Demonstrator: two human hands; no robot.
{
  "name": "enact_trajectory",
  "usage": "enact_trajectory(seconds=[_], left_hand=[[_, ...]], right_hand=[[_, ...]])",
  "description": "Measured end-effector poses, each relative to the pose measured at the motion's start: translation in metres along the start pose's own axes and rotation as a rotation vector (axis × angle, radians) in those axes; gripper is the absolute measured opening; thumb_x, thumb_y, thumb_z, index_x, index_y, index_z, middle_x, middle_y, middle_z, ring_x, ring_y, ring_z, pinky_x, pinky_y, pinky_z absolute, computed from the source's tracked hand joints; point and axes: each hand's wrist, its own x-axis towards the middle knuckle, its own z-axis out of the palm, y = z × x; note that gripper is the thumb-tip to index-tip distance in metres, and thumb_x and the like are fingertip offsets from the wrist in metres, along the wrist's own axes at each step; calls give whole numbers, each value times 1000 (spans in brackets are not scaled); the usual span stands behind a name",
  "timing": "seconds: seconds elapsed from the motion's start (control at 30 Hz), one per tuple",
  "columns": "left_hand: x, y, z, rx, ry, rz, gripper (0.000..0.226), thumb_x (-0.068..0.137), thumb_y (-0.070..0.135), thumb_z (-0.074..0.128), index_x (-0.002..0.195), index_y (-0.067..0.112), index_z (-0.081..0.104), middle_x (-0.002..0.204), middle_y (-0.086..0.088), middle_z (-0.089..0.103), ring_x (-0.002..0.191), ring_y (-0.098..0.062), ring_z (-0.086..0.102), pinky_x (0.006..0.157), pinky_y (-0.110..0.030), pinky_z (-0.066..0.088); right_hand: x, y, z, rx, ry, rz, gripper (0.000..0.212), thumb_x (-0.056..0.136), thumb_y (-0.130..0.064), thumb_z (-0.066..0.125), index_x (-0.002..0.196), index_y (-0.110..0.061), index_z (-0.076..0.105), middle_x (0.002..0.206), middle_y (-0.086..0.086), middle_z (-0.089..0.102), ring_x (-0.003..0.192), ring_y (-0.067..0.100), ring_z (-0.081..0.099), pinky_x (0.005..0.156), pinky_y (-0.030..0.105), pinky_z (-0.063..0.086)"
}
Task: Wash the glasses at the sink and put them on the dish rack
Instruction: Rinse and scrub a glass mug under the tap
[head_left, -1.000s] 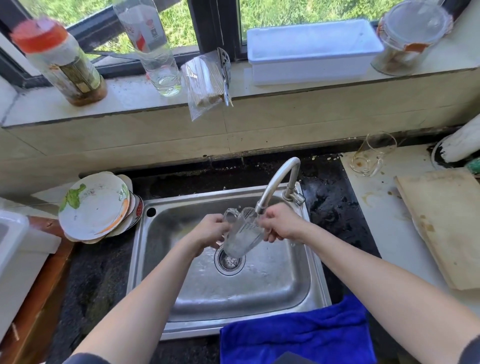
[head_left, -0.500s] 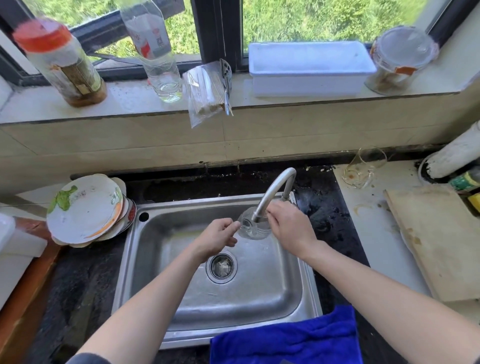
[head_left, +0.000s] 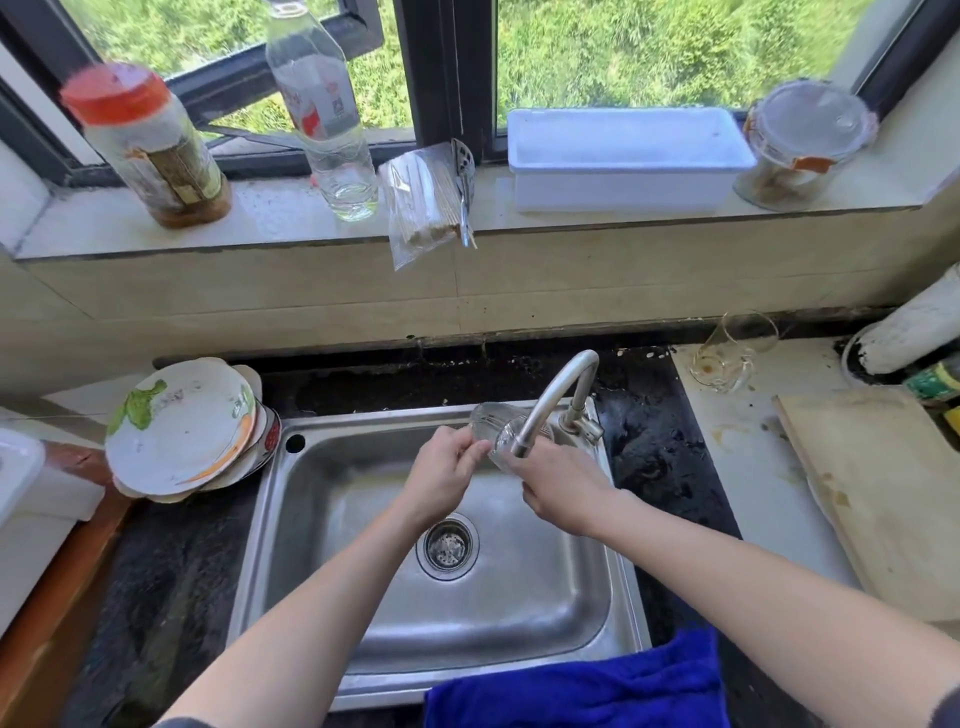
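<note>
A clear glass (head_left: 493, 426) lies sideways under the spout of the curved metal tap (head_left: 558, 395), over the back of the steel sink (head_left: 363, 597). My left hand (head_left: 441, 480) pinches the glass at its left end. My right hand (head_left: 563, 488) grips its right end just below the spout. A second, stained glass (head_left: 730, 353) lies tipped on the pale counter at the back right. No dish rack is in view.
A stack of plates (head_left: 182, 431) leans left of the sink. A blue cloth (head_left: 576, 686) hangs over the sink's front edge. A wooden board (head_left: 878, 493) lies at the right. Bottles (head_left: 322, 109), a jar (head_left: 800, 145) and a white tub (head_left: 623, 156) line the windowsill.
The glass was lifted from over the drain to just under the spout. My left hand let go for a moment and holds it again now. The camera tilted up.
</note>
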Motion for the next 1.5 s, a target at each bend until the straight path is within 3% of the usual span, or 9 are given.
enact_trajectory(seconds=[0.27, 0.37, 0.57, 0.77, 0.93, 1.07, 1.17, 1.33, 1.5], left_hand=[[-2, -5, -5, 37, -6, -54, 36, 97, 26, 50, 63, 23, 38, 68, 4, 43, 74, -18, 43, 63, -30, 26], [-2, 0, 8, 55, -33, -41, 38, 97, 28, 50, 62, 25, 35, 69, 1, 44, 74, -19, 43, 62, -31, 24], [1, -12, -8, 49, 1, -82, 39, 98, 29, 49, 62, 23, 36, 64, 5, 41, 68, -17, 39, 62, -31, 26], [4, -1, -5, 72, -87, -73, 40, 97, 32, 50, 62, 19, 36, 59, 4, 39, 62, -17, 37, 58, -33, 27], [6, -8, -14, 140, -177, -61, 39, 98, 33, 49, 64, 17, 39, 61, 2, 43, 64, -18, 40, 56, -30, 29], [12, -7, -13, 136, -245, -88, 34, 97, 35, 50, 69, 15, 47, 65, 0, 48, 66, -20, 46, 57, -29, 33], [10, -13, -19, -140, -196, -171, 31, 97, 37, 49, 72, 19, 50, 74, -1, 59, 73, -18, 58, 70, -34, 47], [14, -26, 4, -777, -19, -541, 52, 98, 56, 28, 98, 21, 65, 105, -12, 69, 91, -25, 61, 79, -37, 46], [27, -52, 35, -1187, -56, -810, 60, 89, 57, 50, 123, 8, 58, 111, -19, 68, 92, -34, 68, 74, -45, 54]], right_hand=[[-3, 1, 10, 69, -72, -50, 58, 93, -14, 44, 144, -34, 27, 126, 10, 52, 107, 33, 57, 80, 42, 51], [9, -1, 11, 1, -28, 69, 49, 92, -15, 47, 140, -23, 38, 126, 10, 55, 114, 32, 55, 84, 40, 51], [-6, -3, 10, 83, -54, -71, 55, 93, -15, 46, 145, -28, 31, 130, 6, 52, 114, 28, 53, 80, 42, 50], [9, -11, 7, 22, -94, 53, 35, 93, -14, 46, 129, -18, 46, 123, 14, 54, 110, 35, 55, 77, 42, 47], [-5, 9, 16, -54, -127, -121, 47, 92, -13, 48, 138, -23, 43, 143, 0, 45, 127, 23, 45, 88, 42, 49], [9, -3, 13, -138, -80, -81, 34, 91, -7, 45, 125, -12, 53, 126, 8, 57, 117, 28, 53, 78, 38, 45], [4, 0, 3, -91, -6, -98, 23, 95, -13, 49, 115, -13, 59, 116, 14, 63, 100, 36, 61, 70, 37, 40], [-2, -6, -5, 264, 44, -35, 28, 99, -37, 47, 119, -27, 64, 118, 2, 68, 106, 28, 61, 84, 35, 44], [1, -18, 14, 494, 19, 47, 46, 86, -58, 39, 111, -31, 66, 111, -7, 71, 106, 19, 63, 87, 41, 51]])
